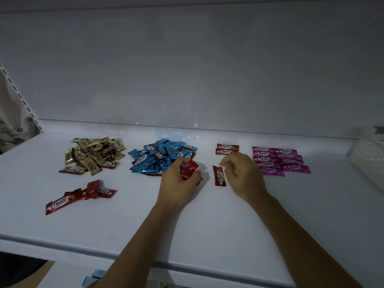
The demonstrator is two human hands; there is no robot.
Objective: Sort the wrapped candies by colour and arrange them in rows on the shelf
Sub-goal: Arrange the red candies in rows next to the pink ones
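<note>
On the white shelf [124, 221], the blue pile [163, 157] lies far back. Just near it, the left grip [178, 182] holds some red candies [188, 171]. The right grip [245, 177] is loosely bent, holding nothing, just right of one red candy [219, 176].

Prob. a shop, or a stockroom w/ shop fittings. White metal shelf [124, 223] w/ plain flat back panel [187, 69]. Slotted upright [19, 94] at the left edge, as on retail racking. Front lip [207, 265] has a long groove, like a price-strip channel. Stock-like qty of one brand, "Choco": gold pile [95, 154], blue pile [160, 156], red candies [81, 196], pink rows [280, 161]. White basket [367, 154] far right. Patterned cloth [12, 125] beyond the upright. Light is dim.
</note>
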